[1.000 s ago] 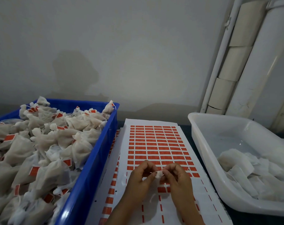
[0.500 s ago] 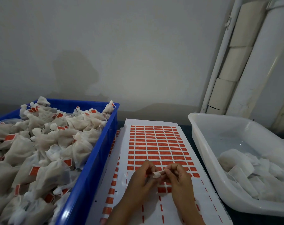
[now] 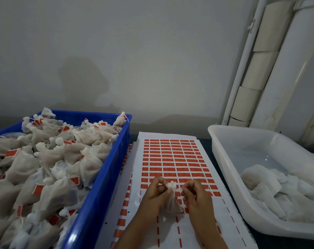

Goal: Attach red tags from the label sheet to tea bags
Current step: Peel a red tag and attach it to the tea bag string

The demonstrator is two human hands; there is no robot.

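- My left hand (image 3: 157, 192) pinches the gathered neck of a tea bag (image 3: 171, 202); its body hangs below my fingers, over the label sheet (image 3: 172, 159).
- My right hand (image 3: 195, 194) has its fingers curled tight beside the bag's top, pinching something small there; whether it is string or tag I cannot tell.
- Beyond my fingertips the sheet carries full rows of red tags (image 3: 168, 155); under my wrists only thin red strips are left.
- Left of my left hand stands a blue crate (image 3: 105, 186) heaped with tagged bags.
- Right of my right hand sits a white tub (image 3: 229, 169) holding untagged bags.
- Nothing lies between my hands and the sheet.
- Since a second ago my hands have drawn a little apart and the bag's body now shows between them.
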